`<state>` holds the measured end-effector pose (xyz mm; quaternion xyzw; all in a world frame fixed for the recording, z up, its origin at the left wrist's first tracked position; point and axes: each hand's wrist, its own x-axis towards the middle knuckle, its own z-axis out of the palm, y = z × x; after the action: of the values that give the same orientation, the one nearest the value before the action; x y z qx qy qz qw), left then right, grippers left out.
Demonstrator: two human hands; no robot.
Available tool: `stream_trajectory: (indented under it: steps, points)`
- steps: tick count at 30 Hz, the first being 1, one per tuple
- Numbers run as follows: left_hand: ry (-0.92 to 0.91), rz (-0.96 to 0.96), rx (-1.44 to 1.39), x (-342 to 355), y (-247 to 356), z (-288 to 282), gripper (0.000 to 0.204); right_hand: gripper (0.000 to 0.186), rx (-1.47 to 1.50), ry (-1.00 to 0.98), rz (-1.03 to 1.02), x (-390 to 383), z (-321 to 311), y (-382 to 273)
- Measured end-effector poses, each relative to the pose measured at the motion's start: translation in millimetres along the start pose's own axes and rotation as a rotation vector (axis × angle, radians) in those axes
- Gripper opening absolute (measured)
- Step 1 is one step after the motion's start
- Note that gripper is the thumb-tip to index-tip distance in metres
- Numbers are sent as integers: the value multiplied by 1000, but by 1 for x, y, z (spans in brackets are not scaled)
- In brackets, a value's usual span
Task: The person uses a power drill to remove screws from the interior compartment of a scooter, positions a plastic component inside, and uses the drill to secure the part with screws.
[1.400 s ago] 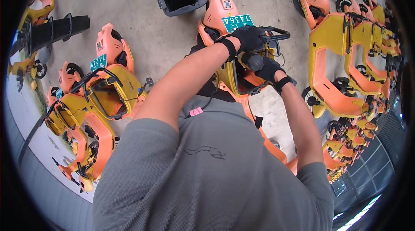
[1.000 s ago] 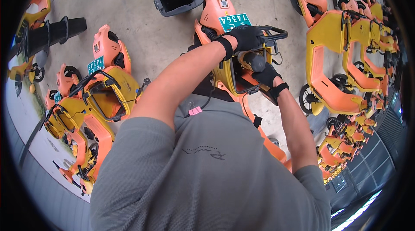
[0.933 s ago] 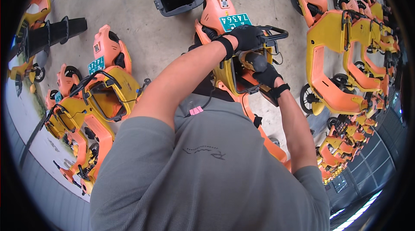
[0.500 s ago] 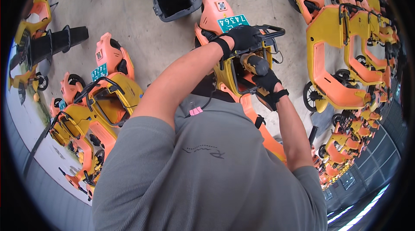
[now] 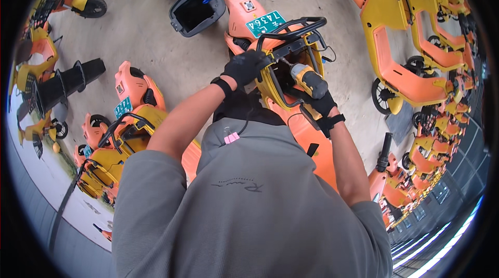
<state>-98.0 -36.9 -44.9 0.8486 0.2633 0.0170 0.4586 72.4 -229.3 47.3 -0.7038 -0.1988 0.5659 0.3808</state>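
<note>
I stand over an orange and yellow electric scooter (image 5: pixel 306 132) with a black rear rack (image 5: pixel 293 28) and a green plate. My left hand (image 5: pixel 244 67), in a black glove, grips the yellow frame edge just under the rack. My right hand (image 5: pixel 322 105), also gloved, holds a yellow and black power screwdriver (image 5: pixel 307 80) whose bit points into the open compartment below the rack.
A detached grey seat with an open black tub (image 5: pixel 196 10) lies on the concrete ahead. More orange and yellow scooters stand to the left (image 5: pixel 127 122) and in rows on the right (image 5: pixel 410 70). A black cone-shaped part (image 5: pixel 67 83) lies at the left.
The view has shifted so the scooter's rear sits lower in the picture. My left hand stays on the frame and the screwdriver stays in my right hand, its bit now angled into the compartment.
</note>
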Motion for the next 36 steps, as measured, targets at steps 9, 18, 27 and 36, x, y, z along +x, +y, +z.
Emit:
stream_trajectory:
  steps: [9, 18, 27, 36]
  points:
    - [-168, 144, 243, 36, 8, 56, 22, 41, -163, 276, 89, -71, -8, 101]
    - [-221, 219, 515, 55, 8, 67, 31, 47, -66, 461, 197, -142, 6, 149]
    - [-104, 194, 436, 28, 10, 53, 17, 48, 204, 597, 175, -172, 14, 193]
    - [-22, -285, 74, -67, -69, 27, 22, 29, 274, 585, 114, -161, 9, 235]
